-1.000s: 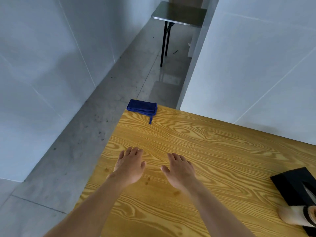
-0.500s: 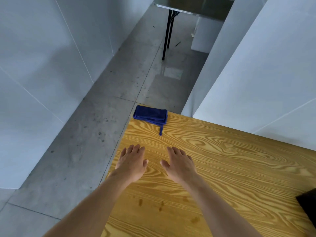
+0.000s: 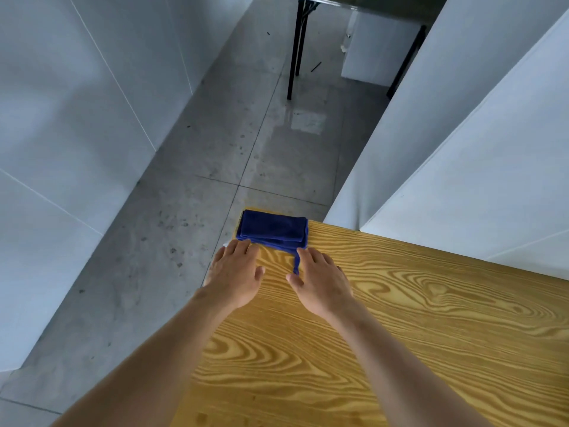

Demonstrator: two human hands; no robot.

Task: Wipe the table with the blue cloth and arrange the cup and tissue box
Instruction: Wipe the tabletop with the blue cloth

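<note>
A folded blue cloth (image 3: 274, 229) lies on the far left corner of the wooden table (image 3: 400, 318), with a thin loop hanging toward me. My left hand (image 3: 235, 274) is flat and open, its fingertips touching the cloth's near left edge. My right hand (image 3: 320, 283) is also open, fingertips at the cloth's near right corner beside the loop. Neither hand holds anything. The cup and the tissue box are out of view.
The table's left edge drops to a grey tiled floor (image 3: 191, 241). White walls (image 3: 462, 149) stand close behind the table and on the left. A dark table with black legs (image 3: 295, 50) stands farther down the corridor.
Both hands have slid forward across the table and now reach the cloth's near edge. The view has turned left, so the black box and cup have left the frame.
</note>
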